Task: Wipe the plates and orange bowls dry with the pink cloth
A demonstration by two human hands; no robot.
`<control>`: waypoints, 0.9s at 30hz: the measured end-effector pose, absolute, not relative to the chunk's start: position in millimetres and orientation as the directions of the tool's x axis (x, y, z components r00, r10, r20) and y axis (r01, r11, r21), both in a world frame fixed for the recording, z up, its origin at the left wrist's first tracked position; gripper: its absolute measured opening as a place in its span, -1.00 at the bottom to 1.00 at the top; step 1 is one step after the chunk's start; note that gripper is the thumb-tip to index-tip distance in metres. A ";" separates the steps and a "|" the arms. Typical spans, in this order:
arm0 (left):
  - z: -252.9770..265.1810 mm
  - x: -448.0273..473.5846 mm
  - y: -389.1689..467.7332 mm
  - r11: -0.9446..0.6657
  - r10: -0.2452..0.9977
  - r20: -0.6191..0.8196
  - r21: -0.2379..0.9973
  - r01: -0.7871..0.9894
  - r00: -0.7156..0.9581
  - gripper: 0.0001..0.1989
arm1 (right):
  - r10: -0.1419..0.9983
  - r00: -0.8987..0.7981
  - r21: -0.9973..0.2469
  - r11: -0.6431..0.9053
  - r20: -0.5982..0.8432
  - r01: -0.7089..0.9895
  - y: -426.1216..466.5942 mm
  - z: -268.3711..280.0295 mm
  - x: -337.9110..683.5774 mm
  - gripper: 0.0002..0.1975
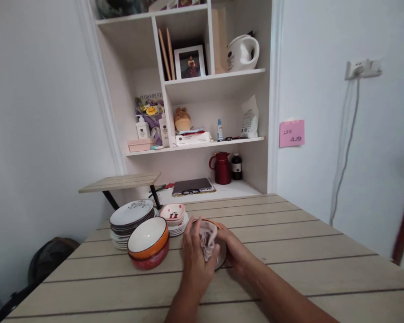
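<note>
A bowl point(221, 256) with an orange outside and white inside is held tilted above the table, in front of me. My right hand point(234, 249) grips its right side, with the fingertips hidden behind the rim. Bunched in my left hand point(194, 253) is a pale pink cloth point(208, 238), which lies against the inside of the bowl. My left thumb and fingers are closed around the cloth. To the left, an orange bowl point(148, 237) rests in a red bowl point(151, 261). Beside them are a stack of plates point(132, 212) and small square dishes point(173, 212) on white plates point(178, 230).
The slatted wooden table point(289, 264) reaches to the wall. A small raised wooden stand point(121, 182) is at its back left. Behind are white shelves point(215, 82) with a red jug point(222, 168), a dark bottle point(236, 167) and a laptop point(192, 185). A pink note point(292, 133) hangs right.
</note>
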State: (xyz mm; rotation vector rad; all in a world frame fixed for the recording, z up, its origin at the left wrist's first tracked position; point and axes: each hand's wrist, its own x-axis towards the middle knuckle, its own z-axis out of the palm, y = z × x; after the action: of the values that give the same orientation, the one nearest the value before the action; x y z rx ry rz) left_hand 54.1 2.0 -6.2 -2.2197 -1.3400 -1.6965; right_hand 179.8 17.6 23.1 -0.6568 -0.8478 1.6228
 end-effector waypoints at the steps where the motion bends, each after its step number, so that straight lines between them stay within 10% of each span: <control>1: -6.8 56.9 2.3 -0.602 0.595 0.802 0.394 0.695 0.060 -0.32 | 0.980 -0.198 -0.793 -0.125 -0.006 -0.596 19.3 22.2 179.6 -0.60; 6: -4.3 58.6 2.8 -0.466 0.531 0.845 0.233 0.854 0.060 -0.25 | 0.964 -0.177 -0.727 -0.265 -0.197 -0.634 31.2 17.7 186.3 -0.73; 15: -4.4 38.4 14.8 -0.392 0.353 0.933 0.217 0.894 -0.072 -0.69 | 0.938 -0.147 -0.634 -0.323 -0.315 -0.703 33.0 21.1 191.6 -0.71; 27: -13.4 48.9 9.8 -0.710 0.514 0.730 0.068 0.701 0.450 -0.42 | 0.978 -0.039 -0.676 -0.170 -0.206 -0.717 36.5 8.9 188.6 -0.81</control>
State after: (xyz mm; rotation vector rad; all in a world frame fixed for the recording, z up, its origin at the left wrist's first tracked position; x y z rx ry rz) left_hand 48.9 9.8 -13.4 -2.4580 -1.0522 -1.1114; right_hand 188.6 36.5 8.9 -0.7515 -0.4624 1.5967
